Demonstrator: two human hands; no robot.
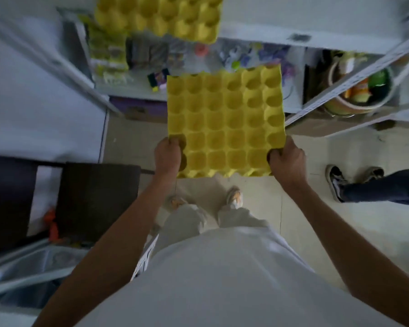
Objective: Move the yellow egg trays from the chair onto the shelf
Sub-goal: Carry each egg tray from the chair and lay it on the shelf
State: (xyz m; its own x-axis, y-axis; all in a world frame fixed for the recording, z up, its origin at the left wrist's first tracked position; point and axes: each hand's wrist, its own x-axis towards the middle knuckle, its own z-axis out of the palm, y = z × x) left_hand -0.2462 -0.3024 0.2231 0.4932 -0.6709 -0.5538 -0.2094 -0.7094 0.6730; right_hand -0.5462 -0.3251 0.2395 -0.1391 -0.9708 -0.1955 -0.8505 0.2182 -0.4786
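I hold a yellow egg tray (224,121) flat in front of me, above the floor and just short of the shelf (316,22). My left hand (167,155) grips its near left corner and my right hand (286,159) grips its near right corner. Another yellow egg tray (161,16) lies on the shelf's upper board, overhanging its front edge. The dark chair (97,199) stands at my left, its seat bare.
Lower shelf boards hold small packets and bottles (198,57) and a round basket of goods (361,90). Another person's leg and shoes (354,182) stand at the right. A white wall panel (33,114) is on the left, a bin (33,267) beside the chair.
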